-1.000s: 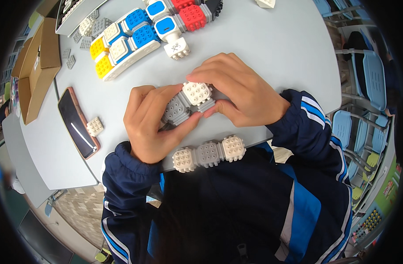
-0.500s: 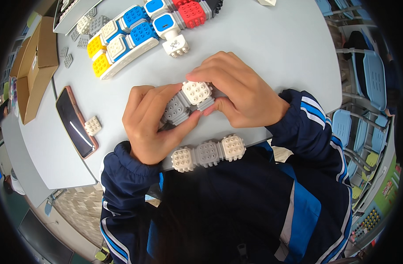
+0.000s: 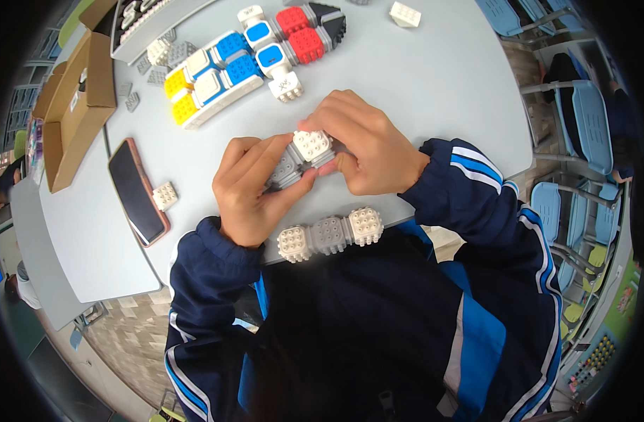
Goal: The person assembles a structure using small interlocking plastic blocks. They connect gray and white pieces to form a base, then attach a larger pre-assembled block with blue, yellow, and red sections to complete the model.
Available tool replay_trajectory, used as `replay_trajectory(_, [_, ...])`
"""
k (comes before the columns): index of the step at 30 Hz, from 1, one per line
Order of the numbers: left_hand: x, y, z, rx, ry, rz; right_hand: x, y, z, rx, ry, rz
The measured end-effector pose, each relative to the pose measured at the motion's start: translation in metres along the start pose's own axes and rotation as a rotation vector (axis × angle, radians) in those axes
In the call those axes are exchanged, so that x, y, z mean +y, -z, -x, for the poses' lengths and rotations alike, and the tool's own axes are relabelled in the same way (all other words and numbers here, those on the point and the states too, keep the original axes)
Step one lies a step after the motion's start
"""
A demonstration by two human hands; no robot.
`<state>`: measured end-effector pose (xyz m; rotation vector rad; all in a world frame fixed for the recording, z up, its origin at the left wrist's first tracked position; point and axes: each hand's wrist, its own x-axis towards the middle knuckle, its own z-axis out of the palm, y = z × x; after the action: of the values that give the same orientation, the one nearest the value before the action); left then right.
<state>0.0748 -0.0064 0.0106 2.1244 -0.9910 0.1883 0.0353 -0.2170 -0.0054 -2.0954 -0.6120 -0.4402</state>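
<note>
Between my hands is a small assembly of studded building blocks. My left hand (image 3: 251, 186) is closed round its grey block (image 3: 285, 171), fingers over the top and thumb along the near side. My right hand (image 3: 368, 144) pinches the other end, where a white studded block (image 3: 313, 145) sits beside light grey pieces. The right fingertips behind the white block are partly hidden. Nearer to me, a row of joined blocks, white, grey, white (image 3: 329, 234), lies at the table's front edge, touched by neither hand.
Farther off lies a larger block model (image 3: 241, 69) in yellow, blue, white, red and black. At left are a phone (image 3: 135, 190), a loose white block (image 3: 165, 196), an open cardboard box (image 3: 79, 105) and grey pieces (image 3: 132, 102). A white piece (image 3: 405, 14) lies far right.
The whole view has shifted slightly, showing more of the far table. Both hands keep their grip on the blocks, tilted slightly; the right fingers have moved a little over the white block.
</note>
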Motion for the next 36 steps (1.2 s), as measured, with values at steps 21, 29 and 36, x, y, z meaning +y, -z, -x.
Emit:
replay_trajectory(21, [0.012,0.048,0.057,-0.101,0.143,-0.007,-0.064,0.031,0.055,-0.288,-0.106,0.102])
replay_trajectory(29, [0.01,0.038,0.06,-0.146,0.18,0.032,-0.042,0.034,0.012,-0.333,-0.173,0.058])
replay_trajectory(36, [0.0,0.031,0.054,-0.082,0.252,0.107,-0.028,0.038,0.005,-0.271,-0.146,0.122])
